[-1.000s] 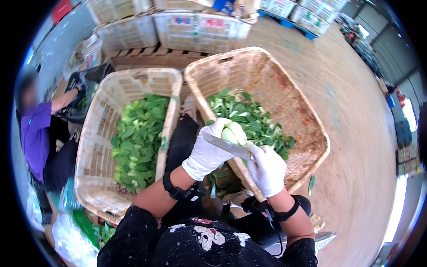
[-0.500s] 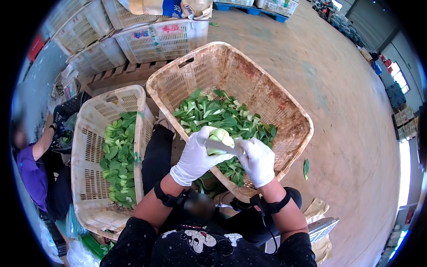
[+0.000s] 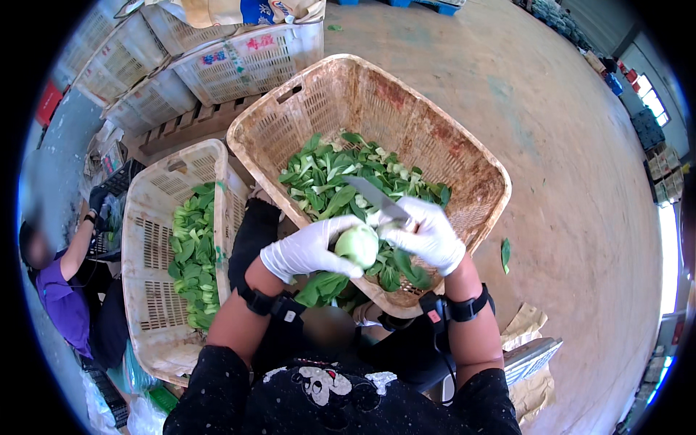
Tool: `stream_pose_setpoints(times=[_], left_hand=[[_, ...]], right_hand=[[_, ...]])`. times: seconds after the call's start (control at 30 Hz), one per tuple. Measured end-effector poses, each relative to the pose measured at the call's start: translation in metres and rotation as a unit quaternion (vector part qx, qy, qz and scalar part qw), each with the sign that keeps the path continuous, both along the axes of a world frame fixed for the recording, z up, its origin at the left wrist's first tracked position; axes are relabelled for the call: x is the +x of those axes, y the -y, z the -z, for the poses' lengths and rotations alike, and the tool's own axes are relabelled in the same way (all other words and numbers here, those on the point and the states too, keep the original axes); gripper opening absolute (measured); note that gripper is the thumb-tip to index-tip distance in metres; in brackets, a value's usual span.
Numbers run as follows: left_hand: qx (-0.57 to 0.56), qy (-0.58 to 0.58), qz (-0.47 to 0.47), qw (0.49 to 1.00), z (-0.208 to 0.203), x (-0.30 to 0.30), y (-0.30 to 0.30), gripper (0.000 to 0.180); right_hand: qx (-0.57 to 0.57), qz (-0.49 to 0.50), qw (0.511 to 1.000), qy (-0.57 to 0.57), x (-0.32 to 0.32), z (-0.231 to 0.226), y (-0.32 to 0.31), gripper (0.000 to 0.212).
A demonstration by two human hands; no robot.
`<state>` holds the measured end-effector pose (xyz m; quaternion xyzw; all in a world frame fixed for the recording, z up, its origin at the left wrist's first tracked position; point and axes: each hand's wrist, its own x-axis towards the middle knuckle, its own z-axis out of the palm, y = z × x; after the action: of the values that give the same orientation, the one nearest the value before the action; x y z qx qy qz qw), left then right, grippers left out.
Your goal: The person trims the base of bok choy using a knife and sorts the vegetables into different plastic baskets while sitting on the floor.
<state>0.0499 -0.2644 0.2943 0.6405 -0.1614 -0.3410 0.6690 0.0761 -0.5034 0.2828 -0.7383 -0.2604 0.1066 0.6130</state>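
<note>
Bok choy in one gloved hand, knife in the other, above the stained basket

Pale, rounded and green, the bok choy sits over the near rim of the stained basket. The left hand, in a white glove, grasps it with the thumb above and the fingers below; leaves hanging under that hand appear to belong to it. The right hand, gloved too, is closed round the knife, whose blade points up and away over the basket's inside. Whether its fingertips also touch the bok choy or a cut scrap is unclear.

The bok choy should be light: firm and perhaps slick at the stem end, soft and easily torn at the leaves. The thick base looks the best place to hold, with fingers clear of the blade.

Loose leaves lie inside the stained basket, beneath the knife. The basket's rim runs under the hands and could get in the way. To its left, the wearer's leg fills the gap before a pale basket of greens. Farther left, a co-worker in purple reaches to a dark crate. Stacked crates stand beyond it; one leaf lies to its right on the floor.
</note>
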Motion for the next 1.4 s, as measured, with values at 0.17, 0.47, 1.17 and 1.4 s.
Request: stream_pose_setpoints(times=[0.17,0.47,1.17,1.4], left_hand=[[-0.069,0.031,-0.185,0.98,-0.002,0.007,0.018,0.071],[-0.108,0.065,-0.199,0.972,0.004,0.02,0.05,0.027],[0.104,0.014,-0.921,0.374,0.035,-0.508,-0.242,0.037],[0.257,0.074,-0.916,0.3,0.138,-0.598,-0.306,0.084]], right_hand=[[-0.008,0.162,0.987,0.0,0.013,0.012,0.009,0.04],[0.127,0.038,0.962,-0.24,-0.004,0.016,0.012,0.049],[-0.078,0.023,0.987,-0.135,-0.048,0.037,-0.044,0.045],[-0.123,0.088,0.987,-0.052,-0.019,0.103,-0.048,0.026]])
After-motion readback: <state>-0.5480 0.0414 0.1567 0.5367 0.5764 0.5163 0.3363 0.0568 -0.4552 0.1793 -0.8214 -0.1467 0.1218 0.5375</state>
